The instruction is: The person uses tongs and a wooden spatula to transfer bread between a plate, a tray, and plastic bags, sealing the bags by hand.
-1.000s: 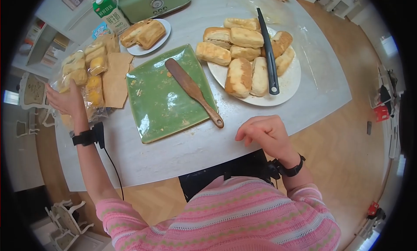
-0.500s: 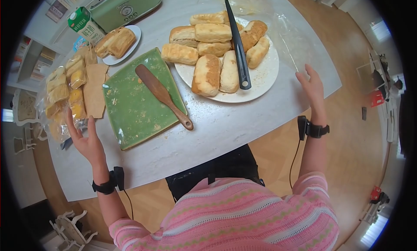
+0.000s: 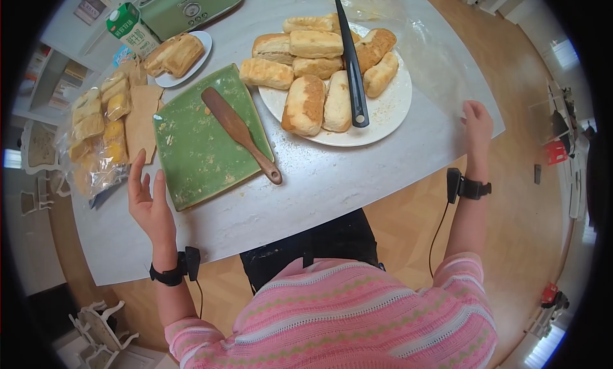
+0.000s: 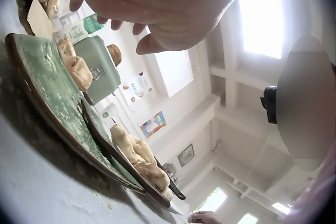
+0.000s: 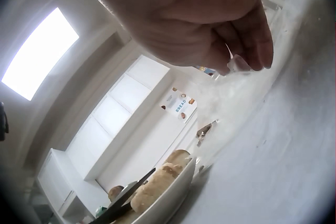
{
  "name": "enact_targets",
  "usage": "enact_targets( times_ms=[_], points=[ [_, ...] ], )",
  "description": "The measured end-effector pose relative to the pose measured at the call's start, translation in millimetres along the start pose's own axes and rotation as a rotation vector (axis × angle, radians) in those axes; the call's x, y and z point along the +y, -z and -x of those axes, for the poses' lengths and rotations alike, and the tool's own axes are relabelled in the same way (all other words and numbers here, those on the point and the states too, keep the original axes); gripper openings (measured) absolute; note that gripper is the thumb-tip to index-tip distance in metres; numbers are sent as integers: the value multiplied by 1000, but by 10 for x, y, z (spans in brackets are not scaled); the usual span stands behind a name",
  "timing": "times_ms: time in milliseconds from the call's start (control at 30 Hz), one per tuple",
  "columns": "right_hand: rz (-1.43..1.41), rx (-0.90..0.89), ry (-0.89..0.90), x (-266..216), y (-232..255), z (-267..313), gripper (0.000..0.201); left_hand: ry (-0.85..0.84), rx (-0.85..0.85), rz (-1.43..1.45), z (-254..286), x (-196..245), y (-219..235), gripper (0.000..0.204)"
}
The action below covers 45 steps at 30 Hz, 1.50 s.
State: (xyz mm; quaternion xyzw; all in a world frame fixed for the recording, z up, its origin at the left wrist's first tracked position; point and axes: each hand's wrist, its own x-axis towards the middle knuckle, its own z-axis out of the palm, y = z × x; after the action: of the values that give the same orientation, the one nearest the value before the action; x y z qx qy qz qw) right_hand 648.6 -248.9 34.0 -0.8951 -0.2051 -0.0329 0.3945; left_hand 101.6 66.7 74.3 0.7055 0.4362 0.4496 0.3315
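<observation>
At the table's right side, my right hand [image 3: 479, 129] pinches the edge of a clear plastic bag [image 5: 215, 98] between thumb and fingers. That thin film spreads over the tabletop behind the hand, beside the white plate [image 3: 388, 116]. Several bread rolls [image 3: 316, 43] are piled on this plate, with black tongs [image 3: 350, 62] lying across them. My left hand [image 3: 152, 206], fingers spread and holding nothing, hovers by the near left corner of the square green plate [image 3: 198, 158]. Crumbs dot the green plate, and a wooden spatula [image 3: 233, 123] lies over its right edge.
Bagged bread [image 3: 96, 129] and a brown paper piece [image 3: 143, 123] lie at the left. Farther back stand a milk carton [image 3: 134, 30], a green toaster [image 3: 191, 11] and a small plate [image 3: 204, 56] bearing bread. The table's front edge runs close to my body.
My left hand has come away from the bagged bread, toward the green plate's near corner. My right hand has swung out to the right and taken hold of the plastic bag.
</observation>
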Motion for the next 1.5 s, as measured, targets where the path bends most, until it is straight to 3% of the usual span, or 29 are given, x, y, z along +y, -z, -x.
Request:
enact_targets(
  times_ms=[33, 133, 167, 233, 267, 300, 367, 500, 567, 600, 667, 767, 800, 900, 1167, 1233, 1267, 1333, 1367, 1433, 1500],
  points=[
    [-358, 82, -39, -5, 11, 32, 18, 4, -22, 32, 34, 11, 12, 47],
    [-479, 97, 141, -640, 75, 449, 15, 13, -63, 119, 163, 92, -8, 43],
    [-480, 93, 142, -867, 47, 636, 15, 36, -155, 175, 229, 158, -37, 43],
    [-446, 73, 392, -1336, -42, 1035, 9, 39, -315, 308, 375, 274, -163, 45],
    [-303, 48, 623, -1540, -51, 1183, 9, 46, -378, 386, 464, 360, -260, 51],
    [-155, 23, 851, -1733, -70, 1333, 11, 46, -462, 461, 528, 436, -356, 61],
    [-152, -104, 1063, -2024, -216, 1663, 21, 117, -603, 716, 657, 590, -555, 84],
    [-304, -353, 1266, -2314, -545, 2153, 20, 75, -588, 890, 861, 835, -853, 81],
    [-303, -378, 1329, -2309, -732, 2321, 19, 129, -460, 643, 866, 755, -898, 59],
    [-294, -395, 1382, -2308, -779, 2382, 19, 134, -446, 637, 889, 679, -865, 59],
    [-341, -443, 1364, -2299, -767, 2421, 18, 591, -293, 1125, 934, 519, -774, 42],
    [-456, -454, 1144, -2204, -728, 2407, 26, 551, -176, 1038, 1007, 356, -620, 38],
    [-463, -464, 1150, -2199, -700, 2394, 26, 535, -149, 1013, 1031, 313, -563, 37],
    [-435, -379, 952, -2153, -631, 2343, 30, 484, -92, 942, 1125, 231, -464, 33],
    [-580, -426, 725, -2260, -803, 2347, 41, 419, -117, 898, 1294, 209, -377, 23],
    [-714, -643, 529, -2257, -822, 2375, 43, 406, -115, 907, 1333, 192, -357, 23],
    [-715, -645, 528, -2261, -794, 2372, 43, 414, -111, 888, 1349, 189, -349, 21],
    [-756, -1218, 125, -2278, -711, 2350, 32, 423, -105, 868, 1376, 180, -347, 19],
    [-756, -1218, 124, -2263, -708, 2359, 32, 423, -107, 860, 1389, 172, -349, 16],
    [-818, -1424, 61, -2224, -726, 2380, 19, 422, -110, 851, 1417, 138, -351, 13],
    [-980, -1341, 130, -2220, -790, 2418, 14, 395, -98, 820, 1462, 102, -347, 14]
  ],
)
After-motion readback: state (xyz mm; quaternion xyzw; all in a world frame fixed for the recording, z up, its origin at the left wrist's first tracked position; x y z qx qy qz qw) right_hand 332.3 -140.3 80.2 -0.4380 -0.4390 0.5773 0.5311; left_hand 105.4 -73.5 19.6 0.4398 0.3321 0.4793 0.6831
